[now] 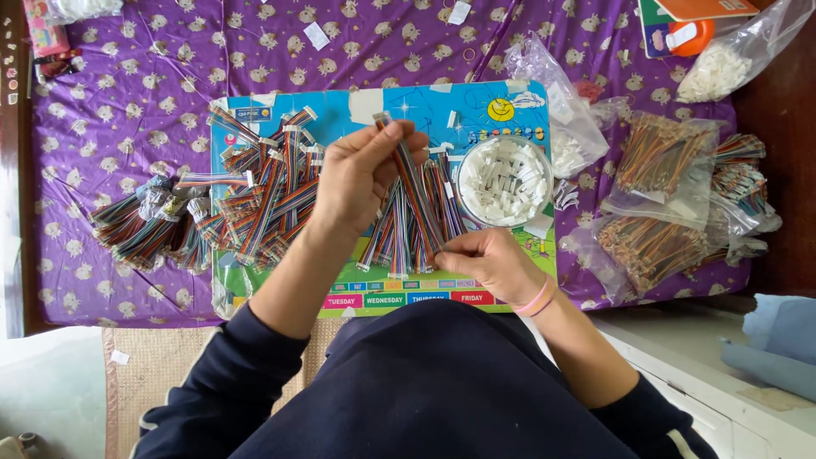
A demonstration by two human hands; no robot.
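Furthest out on the left of our grip lay a heap of bundled ribbon cables (149, 225) on the purple cloth (127, 119), and nearer in, a loose pile of finished cables (268, 191) on the picture board (476, 106).

Our left hand (357, 174) was closed in a pinch around the upper end of one flat rainbow cable (414, 183), just below its white plug. Our right hand (493, 262) pinched the lower end of the same cable, finger and thumb shut on it. The cable ran taut and slanted between the two grips, above a row of cables (408, 234) laid side by side on the board.

We judged the cable very light, soft and floppy along its length, so it wanted holding at both ends to stay straight. The plug ends looked like the stiff parts, and the thin wires there seemed easy to kink or pull loose.

Just right of the grips stood a clear tub of small white plugs (505, 180). Well beyond it lay plastic bags of more cables (667, 200).
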